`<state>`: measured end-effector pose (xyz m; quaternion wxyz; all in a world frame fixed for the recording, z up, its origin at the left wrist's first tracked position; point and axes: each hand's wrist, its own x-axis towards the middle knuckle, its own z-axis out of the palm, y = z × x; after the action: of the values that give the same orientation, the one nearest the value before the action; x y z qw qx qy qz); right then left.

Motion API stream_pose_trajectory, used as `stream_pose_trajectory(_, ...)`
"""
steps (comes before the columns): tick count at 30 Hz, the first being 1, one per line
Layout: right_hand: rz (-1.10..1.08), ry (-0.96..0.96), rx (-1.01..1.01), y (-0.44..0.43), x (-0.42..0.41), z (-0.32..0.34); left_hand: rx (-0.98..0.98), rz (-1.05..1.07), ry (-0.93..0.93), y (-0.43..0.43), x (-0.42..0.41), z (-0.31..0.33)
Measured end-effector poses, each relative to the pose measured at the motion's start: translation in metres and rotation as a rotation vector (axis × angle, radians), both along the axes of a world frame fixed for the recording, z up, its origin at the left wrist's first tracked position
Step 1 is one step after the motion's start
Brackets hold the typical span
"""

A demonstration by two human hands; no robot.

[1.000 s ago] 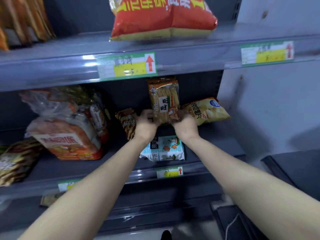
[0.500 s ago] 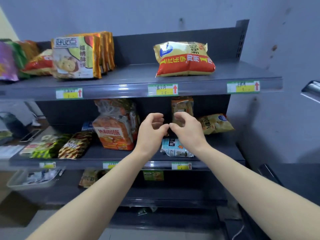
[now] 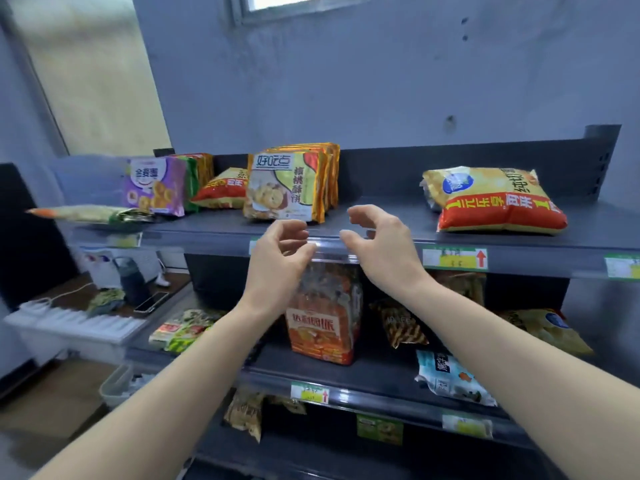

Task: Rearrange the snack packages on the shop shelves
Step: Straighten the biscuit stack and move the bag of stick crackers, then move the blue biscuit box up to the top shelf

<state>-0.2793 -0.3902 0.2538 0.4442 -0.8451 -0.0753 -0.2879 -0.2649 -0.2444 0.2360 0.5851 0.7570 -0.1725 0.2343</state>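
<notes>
My left hand point(image 3: 277, 265) and my right hand point(image 3: 381, 251) hover in front of the top shelf's edge point(image 3: 363, 245), fingers loosely curled, holding nothing. Just behind them stands a row of yellow-green biscuit packs point(image 3: 287, 185). A red and yellow chip bag point(image 3: 498, 202) lies flat on the top shelf to the right. A purple biscuit pack point(image 3: 156, 185) and a second red bag point(image 3: 221, 190) sit to the left. On the middle shelf below my hands stands an orange cake bag point(image 3: 322, 323), partly hidden by my wrists.
The middle shelf also holds a brown striped pack point(image 3: 401, 327), a yellow chip bag point(image 3: 550, 330), a white-blue pack point(image 3: 450, 379) near the front edge and green packs point(image 3: 180, 330) at left. A side table point(image 3: 69, 306) with a phone and a bottle stands left.
Both hands let go of the upright rice cracker pack on the middle shelf and rose to the top shelf's edge. The view tilted up and drew back.
</notes>
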Motion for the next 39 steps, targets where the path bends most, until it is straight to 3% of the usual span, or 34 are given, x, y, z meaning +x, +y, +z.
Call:
stream_pose_trajectory(17, 0.195, 0.031, -0.022, 0.231, 0.148, 0.015, -0.038, 0.199, 0.075, 0.235, 0.128, 0.011)
stream_pose_trajectory(25, 0.392, 0.065, -0.120, 0.303, 0.197, 0.014, -0.093, 0.478, 0.093, 0.310, 0.153, 0.009)
stream_pose_trajectory(31, 0.472, -0.010, -0.436, 0.367, 0.239, 0.026, -0.152, 0.554, 0.243, 0.349, 0.175, 0.009)
stream_pose_trajectory(39, 0.313, -0.041, -0.841, 0.414, 0.269, 0.017, -0.117, 0.585, 0.302, 0.370, 0.178, 0.000)
